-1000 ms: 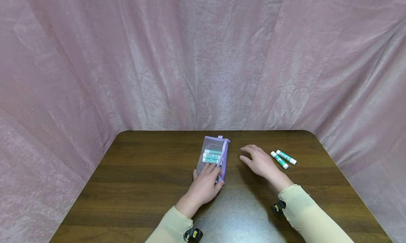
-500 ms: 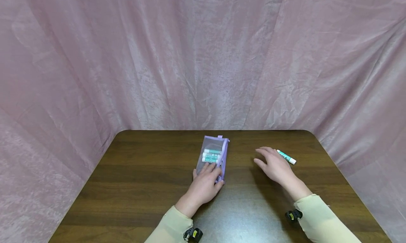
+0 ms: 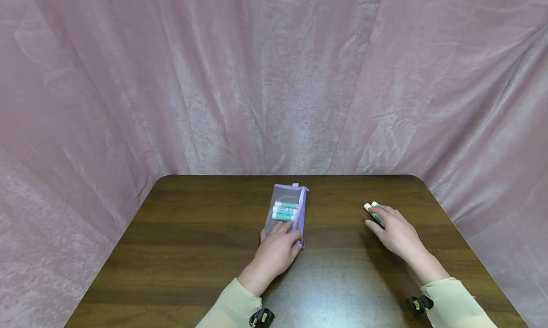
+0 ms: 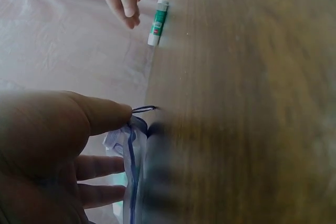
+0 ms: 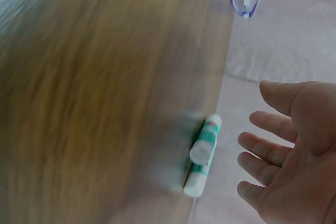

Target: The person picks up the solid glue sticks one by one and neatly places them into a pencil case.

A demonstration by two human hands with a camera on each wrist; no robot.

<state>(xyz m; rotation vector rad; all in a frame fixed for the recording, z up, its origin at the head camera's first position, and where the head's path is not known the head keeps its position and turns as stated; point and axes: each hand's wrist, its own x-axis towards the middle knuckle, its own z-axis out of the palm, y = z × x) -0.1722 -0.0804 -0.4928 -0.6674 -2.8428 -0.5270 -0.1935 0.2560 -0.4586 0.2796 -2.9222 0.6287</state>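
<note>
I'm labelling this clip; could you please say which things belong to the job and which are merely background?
Likely job: lilac-trimmed mesh pouch; white-and-green cylindrical tubes inside it; two matching loose tubes.

Background: brown wooden table; pink velvety curtain.

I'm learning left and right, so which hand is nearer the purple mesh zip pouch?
Left. The left hand touches the pouch at its near end; the right hand is off to its right, by green-and-white tubes.
</note>
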